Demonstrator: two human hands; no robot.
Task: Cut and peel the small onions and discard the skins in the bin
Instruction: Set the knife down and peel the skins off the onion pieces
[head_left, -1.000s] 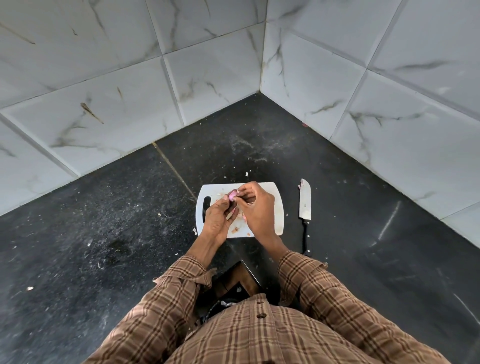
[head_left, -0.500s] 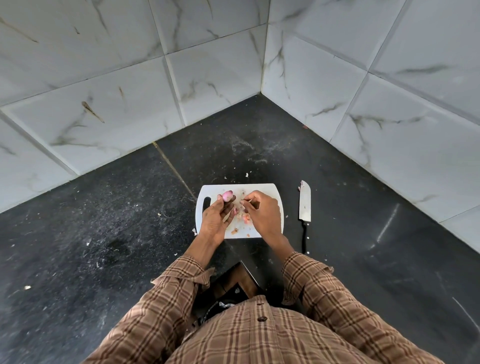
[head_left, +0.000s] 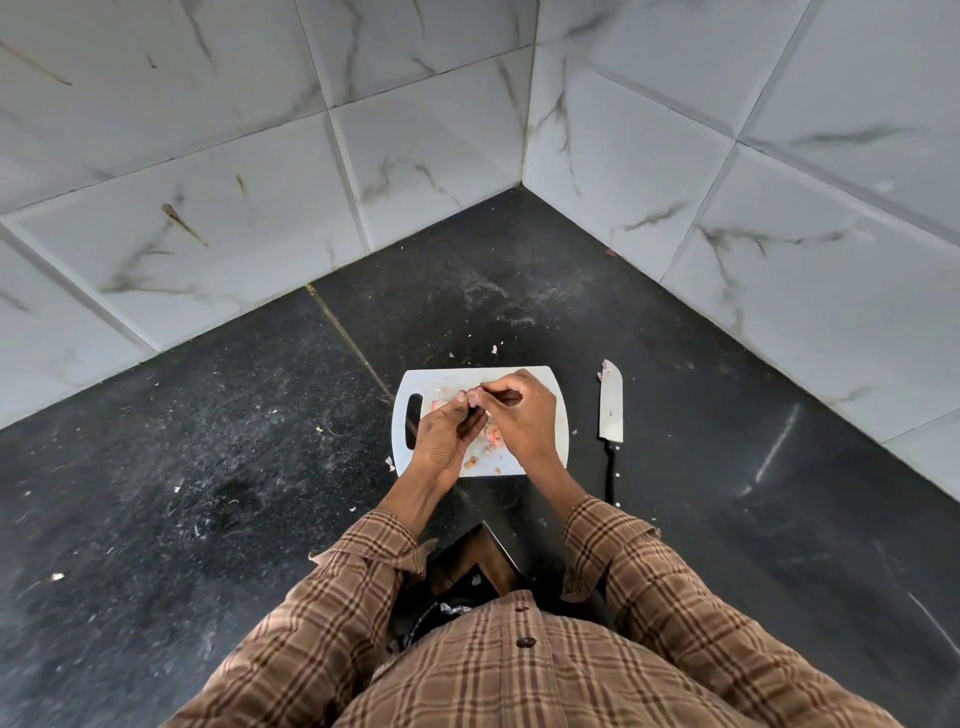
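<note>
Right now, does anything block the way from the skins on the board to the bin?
Can't say: no bin is identifiable. Both hands, left hand and right hand, hover over the board and its skins.

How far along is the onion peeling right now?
Cutting looks paused: the knife lies beside the cutting board. In hand: left hand and right hand pinch something small together, mostly hidden. Left: skin scraps on the board need binning; no bin is clearly visible.

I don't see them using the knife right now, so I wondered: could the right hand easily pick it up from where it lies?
Probably yes. The knife lies on the counter just right of the cutting board, with nothing between it and the right hand, though that hand is busy peeling.
</note>
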